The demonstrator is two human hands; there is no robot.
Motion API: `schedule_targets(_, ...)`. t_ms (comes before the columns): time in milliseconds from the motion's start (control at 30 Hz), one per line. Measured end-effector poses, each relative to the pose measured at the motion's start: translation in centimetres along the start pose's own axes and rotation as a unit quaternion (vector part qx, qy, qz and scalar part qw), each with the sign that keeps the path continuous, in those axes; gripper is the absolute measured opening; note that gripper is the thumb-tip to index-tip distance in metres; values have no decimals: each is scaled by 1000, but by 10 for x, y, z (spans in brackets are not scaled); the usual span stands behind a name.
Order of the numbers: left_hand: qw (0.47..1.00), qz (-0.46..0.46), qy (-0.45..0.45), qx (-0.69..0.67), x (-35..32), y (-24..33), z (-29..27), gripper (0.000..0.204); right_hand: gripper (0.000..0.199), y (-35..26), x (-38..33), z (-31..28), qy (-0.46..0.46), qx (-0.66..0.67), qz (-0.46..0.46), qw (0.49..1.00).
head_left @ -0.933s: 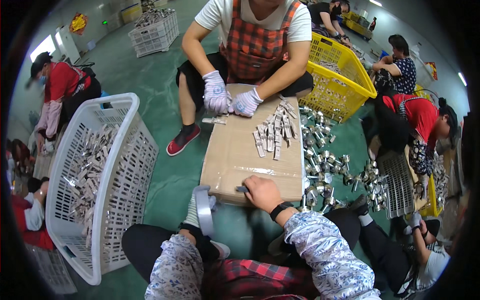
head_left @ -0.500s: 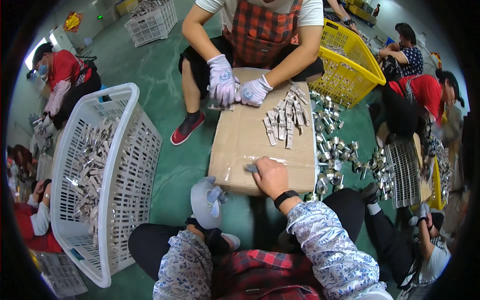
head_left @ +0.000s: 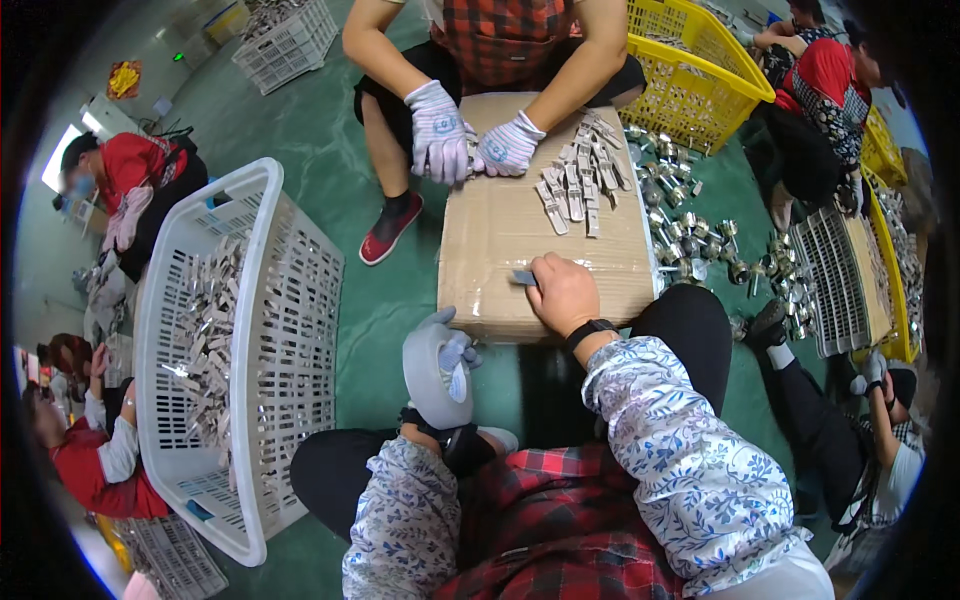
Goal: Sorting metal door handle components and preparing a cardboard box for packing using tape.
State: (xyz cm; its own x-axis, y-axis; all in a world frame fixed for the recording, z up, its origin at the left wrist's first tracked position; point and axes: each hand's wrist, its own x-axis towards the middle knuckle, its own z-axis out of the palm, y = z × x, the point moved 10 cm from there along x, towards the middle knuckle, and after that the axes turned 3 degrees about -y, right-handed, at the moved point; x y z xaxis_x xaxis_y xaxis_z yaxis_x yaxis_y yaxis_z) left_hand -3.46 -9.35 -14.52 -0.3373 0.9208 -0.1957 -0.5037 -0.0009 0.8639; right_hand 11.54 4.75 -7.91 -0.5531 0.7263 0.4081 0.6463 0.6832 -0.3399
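A cardboard box (head_left: 490,225) lies in front of me, its top crossed by clear tape. Resting on its near part, my right hand (head_left: 567,293) is bare and closed round a small flat grey piece (head_left: 523,277), whose tip sticks out to the left. Off the box's near left corner, my left hand (head_left: 458,352), in a grey glove, grips a large roll of clear tape (head_left: 425,378); the roll hides part of the hand. Farther up the box lie several flat metal clips (head_left: 575,190). Across from me, a person's gloved hands (head_left: 440,135) meet at the box's far left side.
At left stands a tall white basket (head_left: 285,330) of metal clips. Shiny round metal fittings (head_left: 690,235) cover the floor right of the box, with a yellow basket (head_left: 690,85) beyond. A grey crate (head_left: 835,285) is farther right. Other people sit on both sides.
The view has shifted, so the box and baskets appear higher and a little to the right. Both my hands keep their grips, the right still on the box, the left on the tape roll.
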Motion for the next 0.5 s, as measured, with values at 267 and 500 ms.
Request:
schedule_targets(267, 998, 9, -49, 29, 5, -6, 4, 63, 21, -3, -1, -2, 5, -2, -3, 1000)
schedule_targets(500, 999, -17, -1, 40, 5, -22, 4, 63, 20, 0, -2, -7, 20, 14, -12, 1000)
